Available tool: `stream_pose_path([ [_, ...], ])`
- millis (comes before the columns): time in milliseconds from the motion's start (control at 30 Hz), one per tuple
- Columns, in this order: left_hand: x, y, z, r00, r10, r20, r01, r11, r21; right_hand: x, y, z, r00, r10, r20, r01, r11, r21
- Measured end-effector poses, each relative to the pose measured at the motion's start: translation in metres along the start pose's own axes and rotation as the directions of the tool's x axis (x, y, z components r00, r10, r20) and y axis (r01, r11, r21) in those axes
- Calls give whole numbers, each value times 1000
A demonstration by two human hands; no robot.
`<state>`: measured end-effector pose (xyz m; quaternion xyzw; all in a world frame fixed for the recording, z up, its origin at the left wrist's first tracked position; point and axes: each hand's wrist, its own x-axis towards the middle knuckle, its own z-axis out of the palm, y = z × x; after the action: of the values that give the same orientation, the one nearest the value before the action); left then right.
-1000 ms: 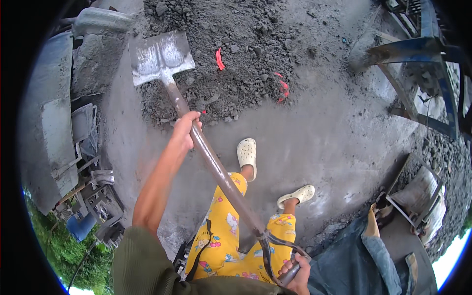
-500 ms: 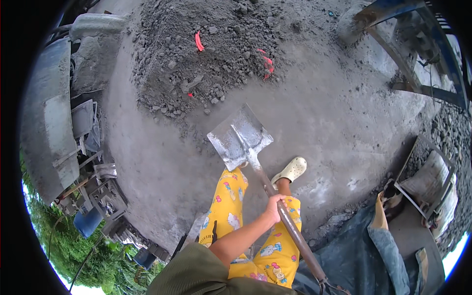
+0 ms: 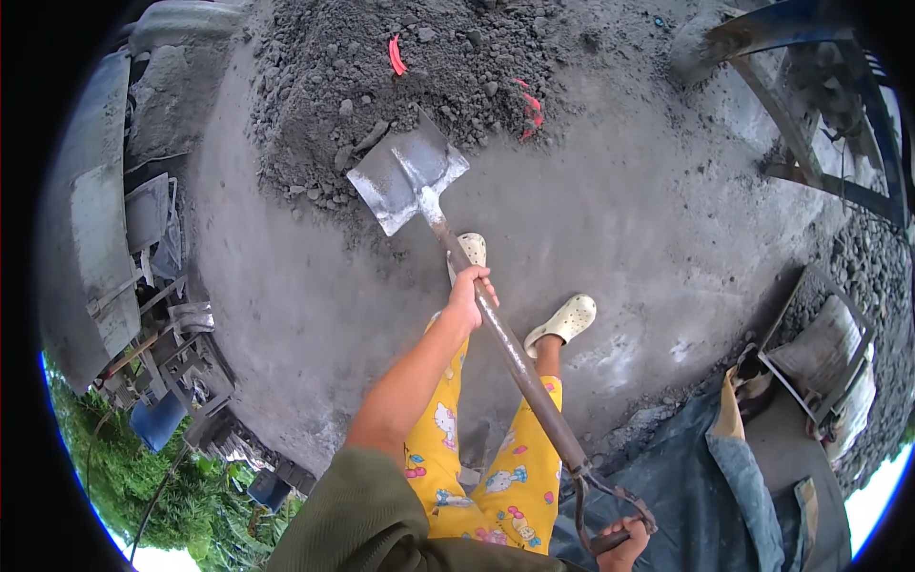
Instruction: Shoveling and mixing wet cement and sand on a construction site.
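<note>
A long-handled shovel [image 3: 519,357] slants across the middle, its square metal blade [image 3: 405,172] up at the near edge of a heap of dark grey gravel [image 3: 324,105]. No load shows on the blade. My left hand [image 3: 470,294] is wrapped round the shaft a little below the blade. Down at the lower edge my right hand [image 3: 624,546] grips the D-shaped end handle [image 3: 610,510]. Both of my feet, in cream clogs [image 3: 562,324], stand on the dusty grey ground below the blade.
Pink-red strips [image 3: 396,55] lie on the heap. A blue metal frame [image 3: 810,105] stands at the upper right. A dark tarp [image 3: 677,477] and a framed sieve-like piece [image 3: 820,343] lie at the right. Metal sheets [image 3: 95,238] and scrap line the left side.
The shovel has moved forward and left, bringing its blade to the heap's edge. My left hand has gone forward with it. My right hand and the end handle have come into view.
</note>
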<state>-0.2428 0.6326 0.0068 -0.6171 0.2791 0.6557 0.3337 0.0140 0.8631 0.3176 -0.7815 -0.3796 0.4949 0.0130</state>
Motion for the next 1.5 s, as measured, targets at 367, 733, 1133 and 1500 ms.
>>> stream_pose_path([
  [367, -53, -155, -14, 948, -313, 63, 316, 948, -42, -21, -9, -159, 955, -46, -293, -10, 982, -187],
  [733, -4, 44, -47, 996, 27, -85, -20, 996, 90, -14, 87, -3, 964, 253, 75, -261, 959, 111],
  [1133, -43, -161, -35, 961, -276, 21, 277, 960, -33, -9, 16, -132, 986, 65, -153, -67, 998, -7],
  [1500, 9, 55, -45, 991, 74, -109, -69, 996, 55, -11, 72, 26, 980, 181, 81, -186, 981, 63],
])
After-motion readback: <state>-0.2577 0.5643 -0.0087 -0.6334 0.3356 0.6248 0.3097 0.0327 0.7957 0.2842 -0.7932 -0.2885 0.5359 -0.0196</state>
